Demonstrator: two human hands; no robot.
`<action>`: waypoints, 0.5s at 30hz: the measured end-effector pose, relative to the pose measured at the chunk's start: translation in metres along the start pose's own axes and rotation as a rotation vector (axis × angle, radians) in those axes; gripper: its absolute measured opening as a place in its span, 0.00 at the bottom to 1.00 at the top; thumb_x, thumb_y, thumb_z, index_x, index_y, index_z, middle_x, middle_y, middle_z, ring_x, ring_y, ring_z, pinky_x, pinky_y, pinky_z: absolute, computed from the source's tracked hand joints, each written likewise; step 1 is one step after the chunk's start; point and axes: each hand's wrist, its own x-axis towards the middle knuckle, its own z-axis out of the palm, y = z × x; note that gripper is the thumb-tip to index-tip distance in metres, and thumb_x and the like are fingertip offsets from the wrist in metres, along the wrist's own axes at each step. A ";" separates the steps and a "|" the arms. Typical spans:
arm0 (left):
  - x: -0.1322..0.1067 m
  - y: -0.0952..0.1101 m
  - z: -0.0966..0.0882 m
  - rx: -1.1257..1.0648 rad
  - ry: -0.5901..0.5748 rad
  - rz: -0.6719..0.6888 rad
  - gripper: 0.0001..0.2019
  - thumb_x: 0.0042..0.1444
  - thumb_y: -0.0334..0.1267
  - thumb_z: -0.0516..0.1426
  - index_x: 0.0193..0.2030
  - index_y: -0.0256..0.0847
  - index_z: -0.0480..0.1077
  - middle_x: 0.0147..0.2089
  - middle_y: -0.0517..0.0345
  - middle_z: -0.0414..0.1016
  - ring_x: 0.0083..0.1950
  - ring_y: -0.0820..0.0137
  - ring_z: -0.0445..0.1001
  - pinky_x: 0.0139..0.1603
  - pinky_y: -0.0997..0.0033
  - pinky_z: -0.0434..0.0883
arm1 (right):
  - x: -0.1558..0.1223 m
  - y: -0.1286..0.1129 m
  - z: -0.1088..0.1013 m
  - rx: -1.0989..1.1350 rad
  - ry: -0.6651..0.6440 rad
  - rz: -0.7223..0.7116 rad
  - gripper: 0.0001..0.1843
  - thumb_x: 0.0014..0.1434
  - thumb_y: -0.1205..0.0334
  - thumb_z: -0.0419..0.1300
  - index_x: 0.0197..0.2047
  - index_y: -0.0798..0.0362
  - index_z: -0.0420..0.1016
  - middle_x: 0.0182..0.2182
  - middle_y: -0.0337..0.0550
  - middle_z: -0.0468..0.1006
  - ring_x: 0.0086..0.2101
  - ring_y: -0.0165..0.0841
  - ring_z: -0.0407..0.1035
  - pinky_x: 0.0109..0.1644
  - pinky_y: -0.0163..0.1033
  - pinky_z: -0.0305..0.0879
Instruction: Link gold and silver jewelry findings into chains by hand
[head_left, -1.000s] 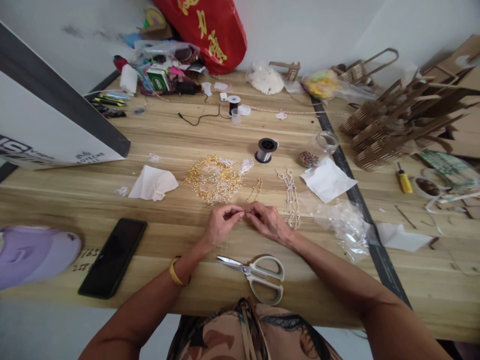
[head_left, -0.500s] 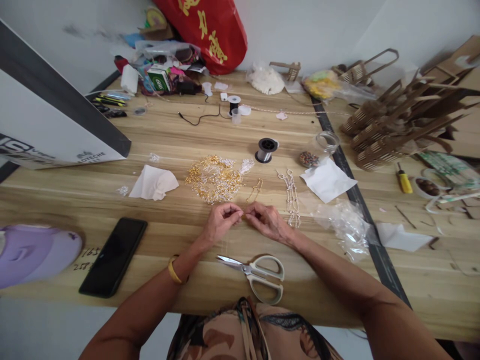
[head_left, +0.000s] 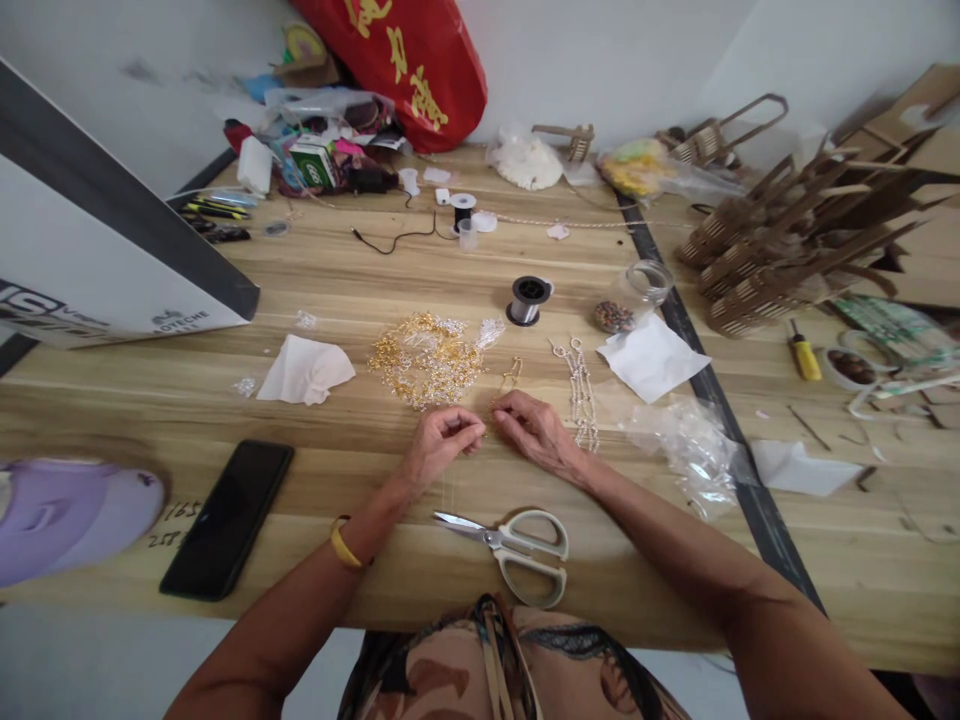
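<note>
My left hand (head_left: pixel 444 442) is closed in a pinch at the centre front of the table; a tiny gold-coloured speck shows at its fingertips, too small to name. Below that wrist a faint fine thread or wire (head_left: pixel 448 490) shows. A short distance to the right, my right hand (head_left: pixel 536 432) has its fingers bent together on the near end of a thin gold chain (head_left: pixel 514 372). Just beyond my left hand lies a tangled heap of gold and silver beaded chain (head_left: pixel 424 360). Silver beaded strands (head_left: pixel 581 395) lie right of my right hand. Scissors (head_left: pixel 491 538) rest slightly open below both hands.
A wire spool (head_left: pixel 529 303) stands behind the chains. To the right are a glass jar (head_left: pixel 646 288) with dark beads, a white paper (head_left: pixel 654 358) and clear plastic bags (head_left: pixel 697 455). A phone (head_left: pixel 227 520) and a folded tissue (head_left: pixel 306 369) lie left.
My fingertips have moved apart, leaving a small gap between the hands. Less of the gold chain shows beyond my right fingers. The scissors have stayed put.
</note>
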 end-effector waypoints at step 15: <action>0.003 -0.007 -0.002 0.067 0.031 0.048 0.09 0.47 0.40 0.61 0.28 0.34 0.71 0.21 0.60 0.71 0.23 0.76 0.67 0.26 0.77 0.66 | -0.005 -0.005 0.007 0.193 -0.044 0.071 0.11 0.59 0.56 0.58 0.37 0.56 0.73 0.29 0.42 0.74 0.30 0.29 0.68 0.32 0.33 0.64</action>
